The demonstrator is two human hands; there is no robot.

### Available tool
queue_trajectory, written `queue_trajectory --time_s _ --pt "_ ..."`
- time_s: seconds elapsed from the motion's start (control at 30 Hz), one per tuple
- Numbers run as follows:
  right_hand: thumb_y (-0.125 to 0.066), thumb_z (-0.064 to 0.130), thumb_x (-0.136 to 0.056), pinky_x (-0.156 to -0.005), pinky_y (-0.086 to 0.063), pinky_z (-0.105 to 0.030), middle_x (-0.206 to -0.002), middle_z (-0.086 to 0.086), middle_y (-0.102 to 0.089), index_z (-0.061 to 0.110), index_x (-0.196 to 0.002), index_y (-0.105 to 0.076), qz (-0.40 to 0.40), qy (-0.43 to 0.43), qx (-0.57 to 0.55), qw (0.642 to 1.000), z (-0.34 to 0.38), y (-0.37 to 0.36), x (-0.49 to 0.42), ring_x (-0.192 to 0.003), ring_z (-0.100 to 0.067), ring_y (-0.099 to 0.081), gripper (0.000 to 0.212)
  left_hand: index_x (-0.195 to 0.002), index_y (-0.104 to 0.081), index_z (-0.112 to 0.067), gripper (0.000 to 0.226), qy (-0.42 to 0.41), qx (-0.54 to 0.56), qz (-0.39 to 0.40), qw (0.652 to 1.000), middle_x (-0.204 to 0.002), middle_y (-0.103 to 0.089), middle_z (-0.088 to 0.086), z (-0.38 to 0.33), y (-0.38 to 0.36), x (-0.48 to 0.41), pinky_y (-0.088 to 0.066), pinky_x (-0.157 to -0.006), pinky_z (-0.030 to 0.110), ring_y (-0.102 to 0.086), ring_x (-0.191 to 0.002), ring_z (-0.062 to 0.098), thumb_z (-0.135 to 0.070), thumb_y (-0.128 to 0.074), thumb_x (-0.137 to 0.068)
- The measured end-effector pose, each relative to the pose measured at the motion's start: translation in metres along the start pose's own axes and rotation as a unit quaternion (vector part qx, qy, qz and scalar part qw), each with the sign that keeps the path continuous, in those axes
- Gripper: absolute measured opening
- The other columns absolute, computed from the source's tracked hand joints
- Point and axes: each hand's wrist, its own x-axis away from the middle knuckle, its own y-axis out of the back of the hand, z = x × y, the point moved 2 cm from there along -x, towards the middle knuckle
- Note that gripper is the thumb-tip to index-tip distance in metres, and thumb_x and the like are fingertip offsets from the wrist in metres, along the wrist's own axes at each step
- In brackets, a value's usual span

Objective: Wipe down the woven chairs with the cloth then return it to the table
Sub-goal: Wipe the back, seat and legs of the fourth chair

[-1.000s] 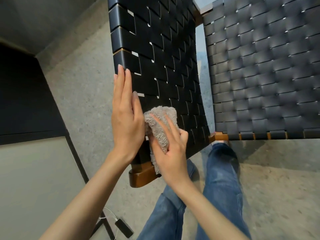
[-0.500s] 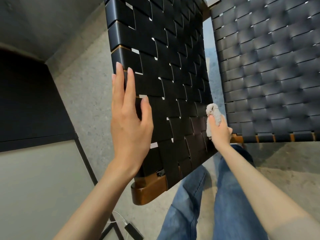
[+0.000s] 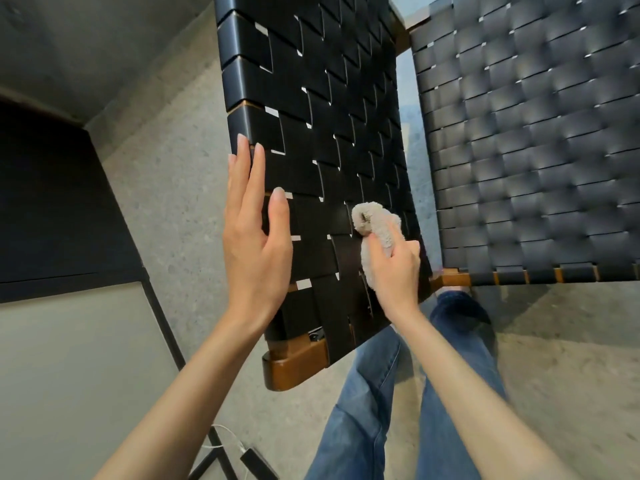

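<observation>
Pressing fleecy cloth (image 3: 375, 225) against woven chair (image 3: 311, 98)

1. A furnished indoor room is shown, of a living or lounge kind (whether home or office cannot be told).
2. Two seats are seen side by side: a woven chair (image 3: 311, 133) of black straps on a brown wooden frame (image 3: 294, 365), and a second woven chair (image 3: 519, 150) just beside it.
3. A speckled grey floor (image 3: 166, 174) is laid underfoot.
4. A pale-topped table (image 3: 69, 358) on thin black legs (image 3: 165, 327) is placed at the left.
5. A white cable (image 3: 231, 436) and a black adapter (image 3: 258, 462) are seen lying on the floor near the table's legs.
</observation>
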Motion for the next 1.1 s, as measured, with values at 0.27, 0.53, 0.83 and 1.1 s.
queue_trajectory --time_s 0.27,0.53,0.83,1.1 --pt "-0.046 0.038 -0.091 -0.085 -0.045 -0.027 -0.147 0.022 -0.036 0.067 -0.124 -0.03 0.043 0.24 -0.046 0.969 0.114 -0.03 0.049 -0.104 -0.008 -0.034 0.047 -0.144 -0.035 -0.021 0.044 0.079 0.164 -0.011 0.983 -0.15 -0.034 -0.011 0.001 0.018 -0.009 -0.027 -0.115 0.027 -0.031 -0.136 -0.002 -0.008 -0.034 -0.102" --pt "-0.051 0.033 -0.089 -0.095 -0.043 -0.038 -0.135 0.002 -0.048 0.049 -0.132 -0.037 -0.024 0.12 -0.04 0.992 0.044 -0.028 -0.028 -0.113 -0.016 -0.037 0.048 -0.152 -0.012 -0.019 0.062 -0.015 -0.073 0.041 0.996 -0.159 -0.002 -0.009 -0.01 0.004 -0.044 -0.006 -0.119 0.021 0.0 -0.144 0.0 -0.017 -0.046 -0.099" --pt "-0.04 0.029 -0.097 -0.082 -0.033 -0.035 -0.115 -0.008 -0.054 0.021 -0.119 -0.055 -0.054 -0.072 0.106 0.99 -0.066 -0.004 -0.134 -0.109 -0.031 -0.045 0.027 -0.152 -0.003 -0.018 0.072 -0.042 -0.162 0.021 0.986 -0.16 0.001 -0.007 -0.009 -0.007 -0.057 0.0 -0.113 0.01 0.003 -0.145 0.003 -0.014 -0.049 -0.097" --pt "-0.041 0.028 -0.1 -0.097 -0.043 -0.047 -0.101 -0.007 -0.057 0.012 -0.119 -0.058 -0.041 -0.082 0.085 0.992 -0.061 0.005 -0.127 -0.103 -0.024 -0.047 0.031 -0.152 -0.005 -0.016 0.07 -0.038 -0.16 0.011 0.986 -0.16 -0.002 -0.007 -0.01 -0.007 -0.056 -0.003 -0.114 0.011 0.001 -0.145 0.004 -0.013 -0.049 -0.097"
